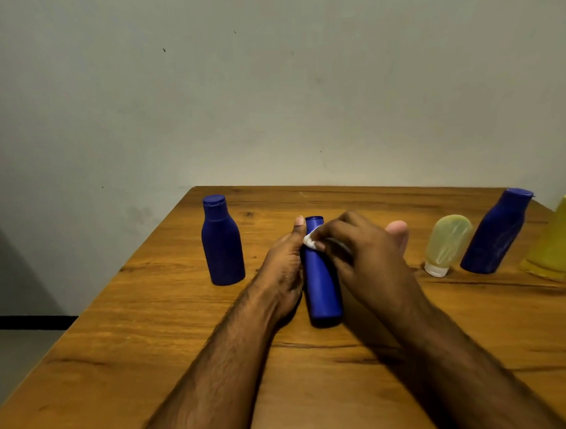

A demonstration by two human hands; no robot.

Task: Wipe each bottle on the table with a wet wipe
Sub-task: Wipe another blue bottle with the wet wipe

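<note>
Both hands are seen in the middle of the wooden table (151, 331), one on each side of a blue bottle; the left hand (282, 272) is laid against the left side of the middle blue bottle (322, 286), with its thumb pointed up beside the cap and its fingers hidden behind the bottle, so it cannot be told how tightly the bottle is held; the right hand (363, 256) is curled over the upper part of the same bottle, and a small white wet wipe (310, 240) is pinched in its fingertips and pressed on the bottle near the neck; one finger of that hand is stuck out to the right; the bottle is stood on its flat base, with its cap at the far end.

Further back on the left, a second blue bottle (222, 242) is stood upright, well apart from the hands; on the right, a row of three things is seen near the table edge; a pale see-through bottle (448, 244) is stood on its white cap; just beside it a third blue bottle (497, 232) is stood, looking tilted in the wide picture; a yellow bottle (555, 240) is cut off by the right edge; behind the table a plain grey wall (270, 86) is seen.
</note>
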